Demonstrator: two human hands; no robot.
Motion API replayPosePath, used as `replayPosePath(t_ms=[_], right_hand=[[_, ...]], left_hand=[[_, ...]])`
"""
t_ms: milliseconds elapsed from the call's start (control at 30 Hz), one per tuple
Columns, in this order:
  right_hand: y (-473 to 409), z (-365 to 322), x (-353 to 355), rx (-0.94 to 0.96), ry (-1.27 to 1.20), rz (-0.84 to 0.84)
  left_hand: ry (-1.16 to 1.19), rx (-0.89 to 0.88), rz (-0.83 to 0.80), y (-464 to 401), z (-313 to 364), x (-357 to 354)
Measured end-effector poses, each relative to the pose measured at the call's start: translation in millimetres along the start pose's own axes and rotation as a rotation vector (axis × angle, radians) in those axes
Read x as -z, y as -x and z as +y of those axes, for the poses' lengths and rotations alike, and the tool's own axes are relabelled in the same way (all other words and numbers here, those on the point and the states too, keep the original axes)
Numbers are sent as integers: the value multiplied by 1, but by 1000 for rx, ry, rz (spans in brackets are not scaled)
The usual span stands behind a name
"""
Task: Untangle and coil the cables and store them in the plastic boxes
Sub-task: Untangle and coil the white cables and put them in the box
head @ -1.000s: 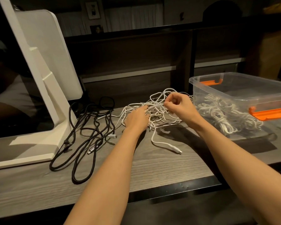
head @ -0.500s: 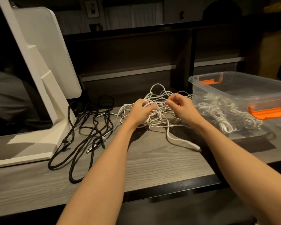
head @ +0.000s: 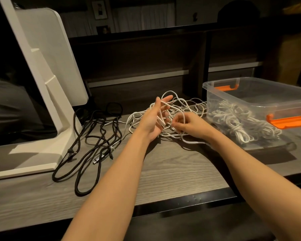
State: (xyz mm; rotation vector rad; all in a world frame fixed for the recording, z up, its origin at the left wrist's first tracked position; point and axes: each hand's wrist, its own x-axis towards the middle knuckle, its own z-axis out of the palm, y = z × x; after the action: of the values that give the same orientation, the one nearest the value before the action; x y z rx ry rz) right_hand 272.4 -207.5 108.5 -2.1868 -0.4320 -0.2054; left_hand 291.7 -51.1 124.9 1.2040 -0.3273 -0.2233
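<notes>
White cable tangle (head: 179,108) on desk (head: 163,164), beside plastic box (head: 250,94). Left hand (head: 155,117) spread, strands over fingers; right hand (head: 189,125) pinching strand. Light, limp, snag-prone: hold at plug end.

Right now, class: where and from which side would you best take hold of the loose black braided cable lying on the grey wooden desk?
Probably at the black braided cable's silver plug end, coming from above on the near side. That end lies free on the grey wooden desk, clear of the white stand and apart from the white tangle.
</notes>
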Motion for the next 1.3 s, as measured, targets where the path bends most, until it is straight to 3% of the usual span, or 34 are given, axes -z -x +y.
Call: replayPosePath(t_ms=[133,267,333,433,500,600,867,1000,1133,1300], right_hand=[[-2,10,2,-58,57,73],[-7,12,3,27,192,393],[-9,10,0,47,199,537],[-8,8,2,-114,81,669],[-6,5,3,-166,-132,584],[-2,-5,-2,-72,-473,407],[-6,-2,-11,168,-180,464],[-9,-4,-13,197,-96,417],[-11,1,-10,165,1,468],[-15,9,-8,152,166,411]], left_hand=[[334,92,4,5,5,5],[562,248,-48,6,2,2],[566,265,-72,5,2,2],[468,282,-27,4,4,2],[334,266,54,3,5,5],[40,229,128,5,5,4],[-582,150,17,7,5,-10],[-596,181,-86,6,3,-8],[-406,268,-243,11,5,-9],[-521,185,-297,11,5,-6]])
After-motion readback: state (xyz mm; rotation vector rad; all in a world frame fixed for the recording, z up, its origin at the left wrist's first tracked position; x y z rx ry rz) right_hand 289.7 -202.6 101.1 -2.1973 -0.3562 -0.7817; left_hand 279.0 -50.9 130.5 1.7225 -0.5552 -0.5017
